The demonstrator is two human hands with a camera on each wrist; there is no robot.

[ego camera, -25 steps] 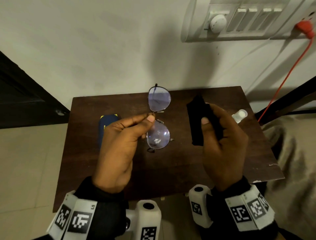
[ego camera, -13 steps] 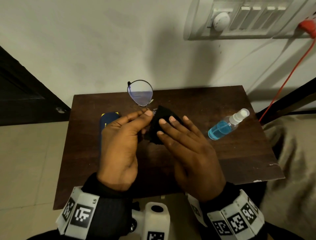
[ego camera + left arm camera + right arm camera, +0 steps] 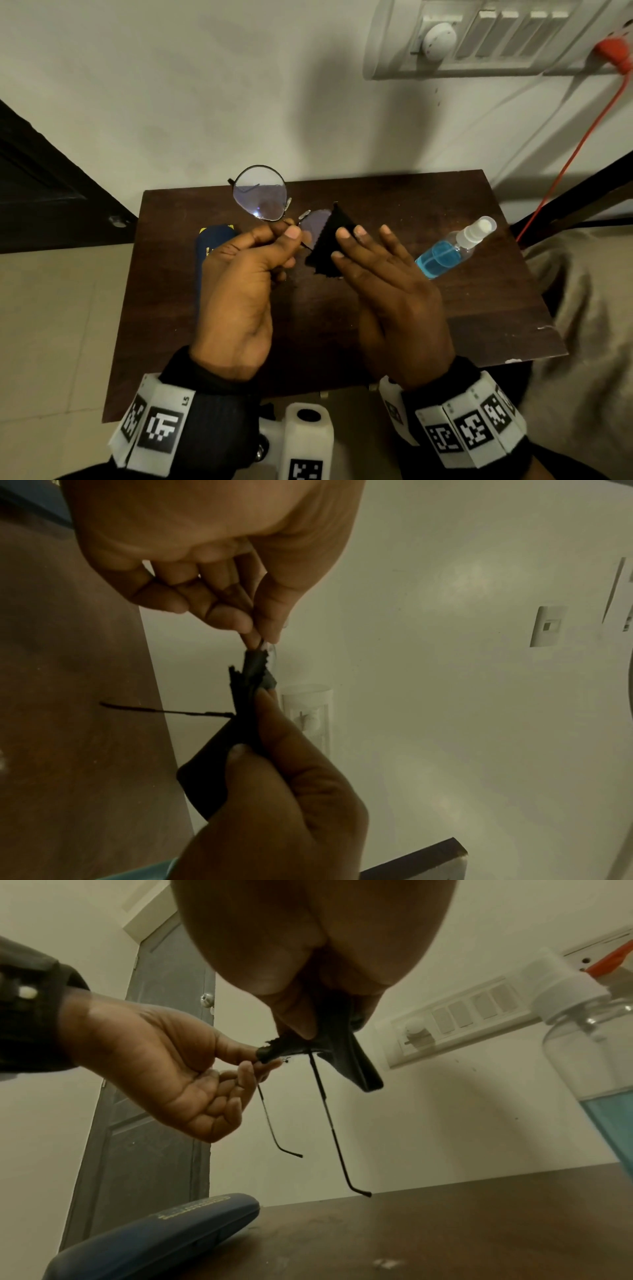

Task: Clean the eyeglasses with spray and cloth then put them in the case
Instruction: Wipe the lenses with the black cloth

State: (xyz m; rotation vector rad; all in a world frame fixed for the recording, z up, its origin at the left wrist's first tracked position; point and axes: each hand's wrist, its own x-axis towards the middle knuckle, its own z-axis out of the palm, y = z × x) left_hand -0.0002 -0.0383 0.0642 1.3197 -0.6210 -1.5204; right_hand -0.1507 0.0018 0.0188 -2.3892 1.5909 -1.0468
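The left hand [image 3: 236, 294] holds the eyeglasses [image 3: 262, 197] above the dark bench [image 3: 428, 308], its grip a pinch of thumb and forefinger at the bridge of the frame, the remaining fingers curled in, with the temple arms hanging down clear of the bench top. The right hand [image 3: 394, 301] has the black cloth [image 3: 330, 240] folded over the nearer lens, thumb underneath and fingers laid on top, so its grip pinches lens and cloth together. On the bench, the blue case [image 3: 214, 246] lies shut under the left hand, and the spray bottle [image 3: 452, 248] of blue liquid lies on its side to the right.
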